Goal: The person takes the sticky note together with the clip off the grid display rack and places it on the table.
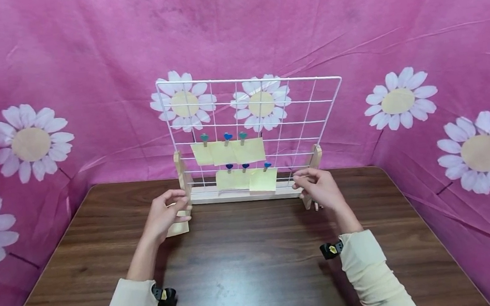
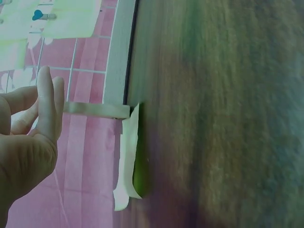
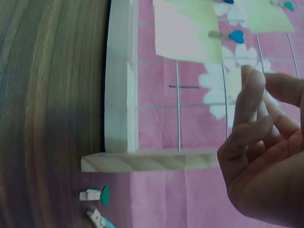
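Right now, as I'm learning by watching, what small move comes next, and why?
Probably the left hand should pinch a loose yellow sticky note beside the wooden stand: that hand looks empty, and other notes hang from heart clips on the wire grid.

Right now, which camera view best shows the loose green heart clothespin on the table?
The right wrist view: the loose green heart clothespin lies whole beside the wooden foot, heart and pin distinct. The head view shows only tiny, indistinct clips near the right hand; the left wrist view doesn't show it.
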`<control>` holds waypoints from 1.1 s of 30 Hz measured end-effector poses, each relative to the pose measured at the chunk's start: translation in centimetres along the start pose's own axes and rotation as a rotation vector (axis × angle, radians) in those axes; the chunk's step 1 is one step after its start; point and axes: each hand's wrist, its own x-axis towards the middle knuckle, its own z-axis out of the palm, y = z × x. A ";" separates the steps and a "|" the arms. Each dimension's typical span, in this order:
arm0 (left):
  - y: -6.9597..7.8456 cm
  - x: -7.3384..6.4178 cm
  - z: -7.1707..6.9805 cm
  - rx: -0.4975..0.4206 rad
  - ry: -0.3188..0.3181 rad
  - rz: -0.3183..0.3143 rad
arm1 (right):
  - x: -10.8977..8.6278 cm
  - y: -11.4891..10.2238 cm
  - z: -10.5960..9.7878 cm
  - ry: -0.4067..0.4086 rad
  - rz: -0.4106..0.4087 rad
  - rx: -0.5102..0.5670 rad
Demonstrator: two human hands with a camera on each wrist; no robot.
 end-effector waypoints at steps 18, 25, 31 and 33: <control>1.9 1.2 2.9 -0.075 -0.054 0.055 | 1.9 -3.8 1.8 -0.043 -0.142 0.021; 2.7 1.6 4.3 -0.084 -0.048 0.060 | 2.4 -4.6 2.1 -0.036 -0.149 0.060; 3.3 2.2 5.5 -0.130 -0.046 0.086 | 2.8 -5.2 2.3 -0.041 -0.144 0.059; 3.6 2.3 5.7 -0.141 -0.046 0.090 | 3.0 -5.5 2.5 -0.042 -0.138 0.057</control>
